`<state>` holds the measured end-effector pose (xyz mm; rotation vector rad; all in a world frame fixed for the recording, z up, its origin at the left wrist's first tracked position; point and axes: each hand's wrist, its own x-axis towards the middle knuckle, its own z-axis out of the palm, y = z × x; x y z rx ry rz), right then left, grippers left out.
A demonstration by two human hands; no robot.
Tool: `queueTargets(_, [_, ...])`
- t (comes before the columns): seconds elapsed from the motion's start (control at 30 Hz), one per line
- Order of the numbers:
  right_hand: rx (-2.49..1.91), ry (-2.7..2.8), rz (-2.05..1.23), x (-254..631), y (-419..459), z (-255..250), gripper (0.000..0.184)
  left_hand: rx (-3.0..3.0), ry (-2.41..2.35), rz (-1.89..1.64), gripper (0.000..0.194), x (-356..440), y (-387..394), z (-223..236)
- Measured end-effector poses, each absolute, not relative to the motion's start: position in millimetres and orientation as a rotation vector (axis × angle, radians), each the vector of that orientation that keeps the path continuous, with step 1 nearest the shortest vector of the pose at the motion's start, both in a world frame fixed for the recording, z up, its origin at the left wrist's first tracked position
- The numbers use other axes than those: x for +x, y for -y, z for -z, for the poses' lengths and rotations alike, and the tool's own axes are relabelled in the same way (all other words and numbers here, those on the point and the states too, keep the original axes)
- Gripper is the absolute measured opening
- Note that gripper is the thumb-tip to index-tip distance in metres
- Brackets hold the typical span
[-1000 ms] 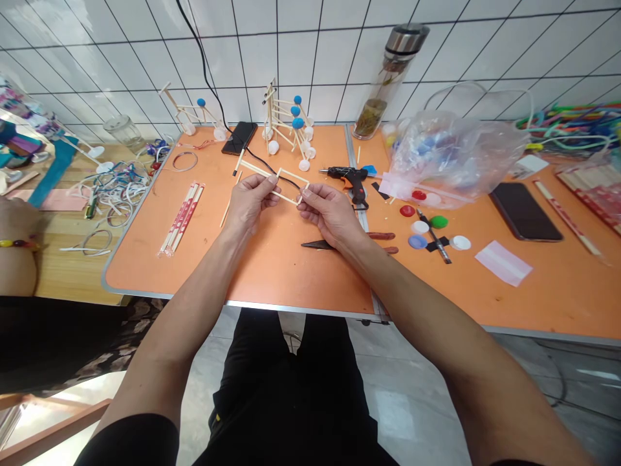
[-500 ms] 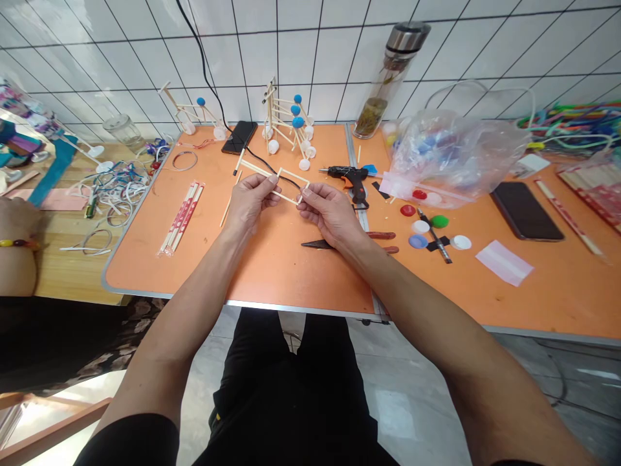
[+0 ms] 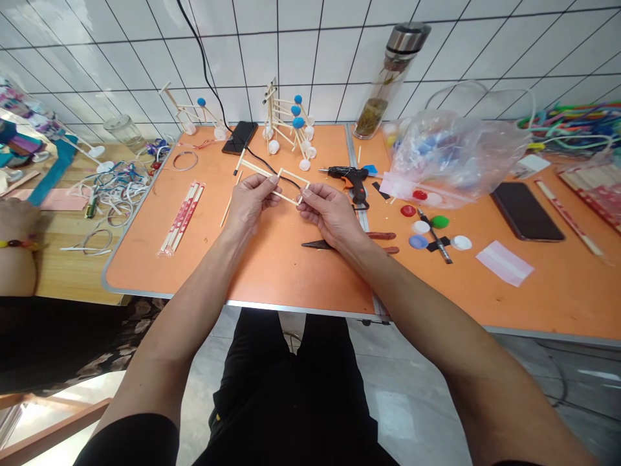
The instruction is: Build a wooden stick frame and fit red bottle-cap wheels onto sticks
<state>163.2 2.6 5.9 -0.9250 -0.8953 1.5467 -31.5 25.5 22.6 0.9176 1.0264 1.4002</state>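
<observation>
A white tiled wall [image 3: 291, 52] rises behind the orange table [image 3: 281, 278] you sit at, with your black shorts [image 3: 286, 388] at 6 o'clock. Straight ahead at 12 o'clock, just above the table, you hold a rectangular frame of thin wooden sticks [image 3: 294, 177], with one longer stick running out past its far left corner. Your left hand [image 3: 250, 204] pinches the frame's left side between thumb and curled fingers, and your right hand [image 3: 330, 213] pinches its right corner the same way; both grips are closed, and the hands sit close together.

Below your right hand at 1 o'clock lie red-handled scissors [image 3: 317, 244], closed. A black hot glue gun [image 3: 350, 176] lies just beyond that hand. At 11 o'clock stand two finished stick models with blue balls [image 3: 286, 120]. At 10 o'clock lie wrapped chopsticks [image 3: 180, 217]. At 2 o'clock are a plastic bag of bottle caps [image 3: 451, 152] and loose caps [image 3: 421, 226]. At 9 o'clock, a co-worker's arm [image 3: 17, 272] wears a beaded bracelet.
</observation>
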Motion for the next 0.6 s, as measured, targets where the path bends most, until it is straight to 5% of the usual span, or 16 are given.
queueTargets(0.6, [-0.941,0.888,-1.533,162.0,-2.3,-4.4,0.068,0.934,-1.049,-1.399,0.035,-31.0,-25.1,-22.2])
